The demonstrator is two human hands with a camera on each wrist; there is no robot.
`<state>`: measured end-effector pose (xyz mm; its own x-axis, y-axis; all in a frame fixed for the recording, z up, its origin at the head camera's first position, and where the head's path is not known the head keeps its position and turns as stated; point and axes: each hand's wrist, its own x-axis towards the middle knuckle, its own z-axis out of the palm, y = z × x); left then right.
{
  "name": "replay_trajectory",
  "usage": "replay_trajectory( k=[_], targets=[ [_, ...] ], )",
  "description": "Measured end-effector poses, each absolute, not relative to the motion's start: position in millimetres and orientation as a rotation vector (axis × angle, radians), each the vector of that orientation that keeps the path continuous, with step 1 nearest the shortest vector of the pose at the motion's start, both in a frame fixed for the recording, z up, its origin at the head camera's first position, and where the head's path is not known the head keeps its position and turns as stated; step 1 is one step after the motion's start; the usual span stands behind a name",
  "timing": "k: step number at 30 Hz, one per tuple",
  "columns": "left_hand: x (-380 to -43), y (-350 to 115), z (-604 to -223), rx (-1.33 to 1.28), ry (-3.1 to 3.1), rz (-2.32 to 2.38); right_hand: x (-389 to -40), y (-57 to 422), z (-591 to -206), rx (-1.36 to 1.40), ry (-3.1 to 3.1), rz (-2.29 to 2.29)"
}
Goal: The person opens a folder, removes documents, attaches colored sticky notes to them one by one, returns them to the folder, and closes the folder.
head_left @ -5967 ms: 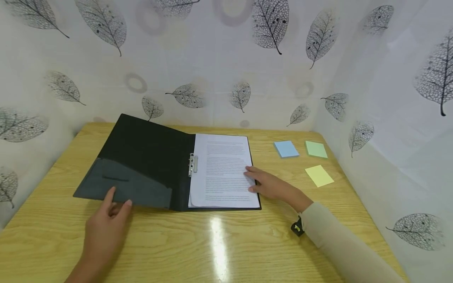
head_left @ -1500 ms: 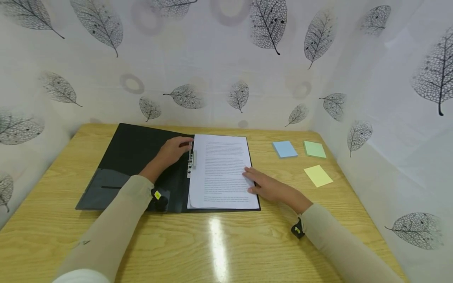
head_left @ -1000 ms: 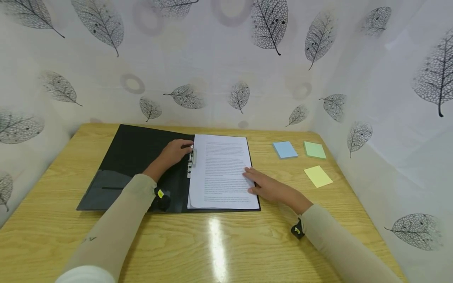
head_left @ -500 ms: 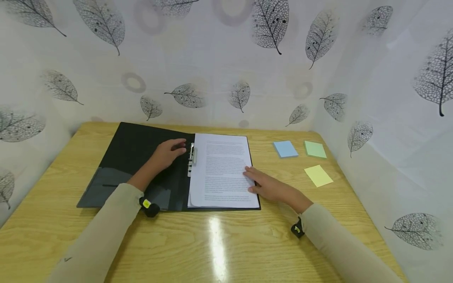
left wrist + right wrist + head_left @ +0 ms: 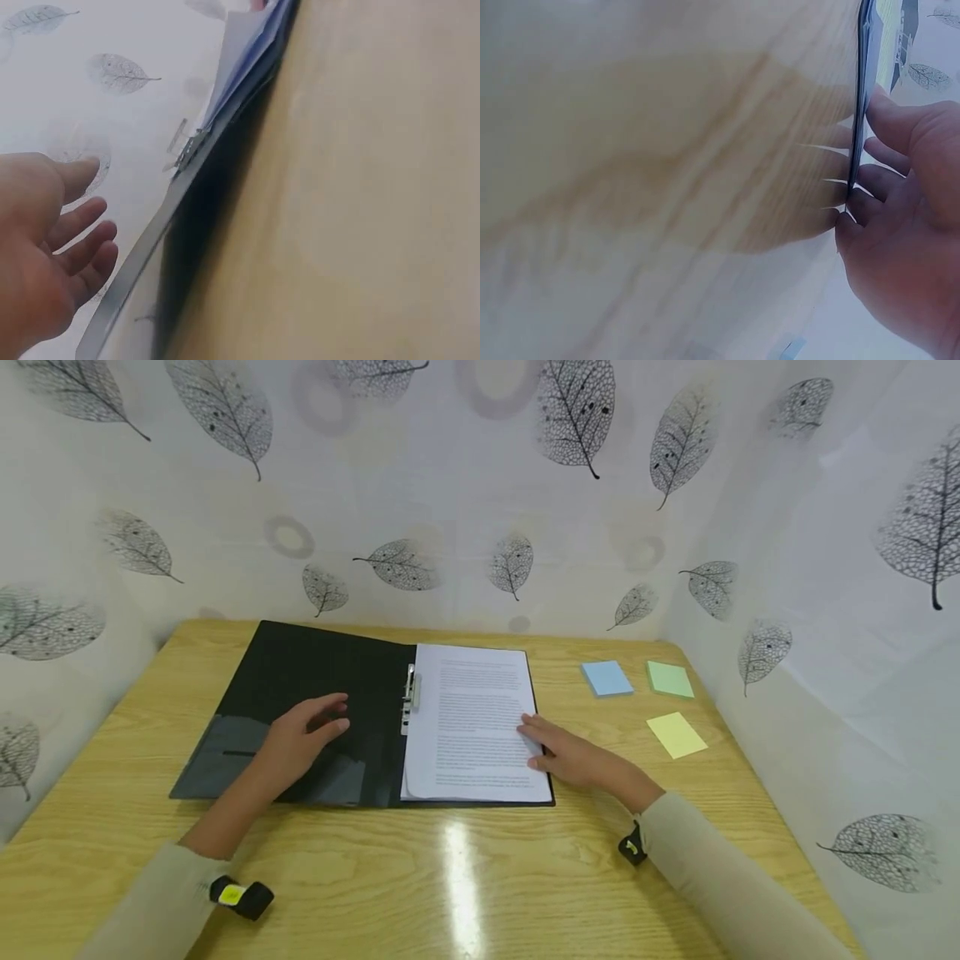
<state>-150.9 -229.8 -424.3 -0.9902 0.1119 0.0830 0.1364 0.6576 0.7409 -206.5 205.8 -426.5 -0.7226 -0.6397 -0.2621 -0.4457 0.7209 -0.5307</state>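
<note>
A black folder [image 5: 330, 668] lies spread on the wooden table, with a clear pocket on its left cover. Printed sheets [image 5: 480, 718] lie on its right half beside a metal clip [image 5: 408, 697] near the spine. My left hand [image 5: 296, 747] hovers over the left cover, fingers loosely bent, holding nothing. The left wrist view has the left hand [image 5: 45, 240] apart from the folder and the clip [image 5: 191, 150] sticking up. My right hand [image 5: 581, 756] rests its fingertips on the sheets' right edge; in the right wrist view the right hand [image 5: 907, 187] touches the folder's edge.
To the right of the folder lie a blue sticky-note pad [image 5: 607, 678], a green pad [image 5: 670, 679] and a yellow sticky note [image 5: 677, 734]. A leaf-patterned white curtain [image 5: 450, 502] borders the table [image 5: 375, 877] at the back and sides.
From the cover's front edge, my left hand went to the clip, then drew back left. The cover lies flatter, and the clip's metal part reaches farther back than before. The right hand stayed.
</note>
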Motion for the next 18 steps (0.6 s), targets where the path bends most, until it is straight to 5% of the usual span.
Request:
replay_trajectory(
  k=[18],
  targets=[
    [-58,-292,-430,0.131,-2.614,-1.083,-208,205,-429,-0.820,2.502,-0.579]
  ],
)
